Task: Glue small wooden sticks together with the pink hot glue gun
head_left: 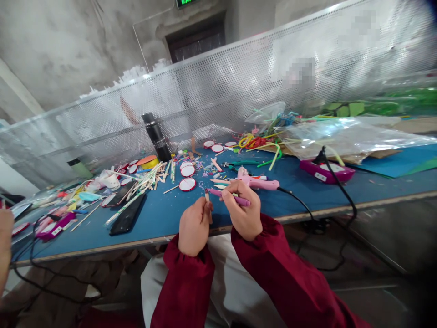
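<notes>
My left hand (195, 226) is closed around a small flat wooden stick (207, 196), held upright near the table's front edge. The stick's top looks dark. My right hand (243, 209) grips a purple marker pen (241, 200) like a writing tool, its tip at the top of the stick; whether they touch I cannot tell. Just beyond my right hand lies a pink hot glue gun (259, 183) with a black cable. Pencil-like sticks (220, 181) lie beside the glue gun. Round white discs with red rims (187, 184) lie past my left hand.
A black bottle (157, 136) stands at the back. Wooden sticks (155, 176) and a black phone (128, 218) lie left. Purple power strips (327, 171) sit at both sides, with hanging cables. Clear plastic bags (358, 134) cover the right. Another person's hand (5, 237) shows at far left.
</notes>
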A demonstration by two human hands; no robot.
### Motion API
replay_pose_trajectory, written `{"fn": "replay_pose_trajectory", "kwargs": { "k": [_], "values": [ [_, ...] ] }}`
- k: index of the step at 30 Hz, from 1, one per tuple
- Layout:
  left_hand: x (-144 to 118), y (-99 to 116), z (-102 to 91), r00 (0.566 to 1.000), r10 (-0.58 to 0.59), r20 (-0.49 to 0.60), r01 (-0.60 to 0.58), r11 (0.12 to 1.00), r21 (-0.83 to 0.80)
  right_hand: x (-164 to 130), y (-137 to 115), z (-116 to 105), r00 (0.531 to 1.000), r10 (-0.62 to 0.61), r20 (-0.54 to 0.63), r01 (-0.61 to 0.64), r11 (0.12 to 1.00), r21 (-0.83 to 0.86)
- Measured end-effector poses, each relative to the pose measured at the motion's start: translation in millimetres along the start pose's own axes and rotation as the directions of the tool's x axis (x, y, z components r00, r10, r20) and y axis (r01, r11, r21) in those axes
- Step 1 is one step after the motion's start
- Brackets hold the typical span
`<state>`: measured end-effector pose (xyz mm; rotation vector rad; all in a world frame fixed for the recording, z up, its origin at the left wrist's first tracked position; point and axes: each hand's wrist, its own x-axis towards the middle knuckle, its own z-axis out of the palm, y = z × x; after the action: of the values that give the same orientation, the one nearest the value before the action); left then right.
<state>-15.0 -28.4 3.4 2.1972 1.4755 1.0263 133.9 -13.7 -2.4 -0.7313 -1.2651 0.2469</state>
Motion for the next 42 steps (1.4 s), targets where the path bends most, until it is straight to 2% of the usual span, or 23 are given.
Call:
{"fn": "replay_pose_trajectory", "kwargs": {
  "k": [42],
  "values": [
    [-0.2,-0.7,-0.4,1.000,0.005,0.006,-0.005,0.998,-0.066,-0.9,1.5,-1.4,0.999,-0.021,0.042,0.021,1.000,0.001]
  ]
}}
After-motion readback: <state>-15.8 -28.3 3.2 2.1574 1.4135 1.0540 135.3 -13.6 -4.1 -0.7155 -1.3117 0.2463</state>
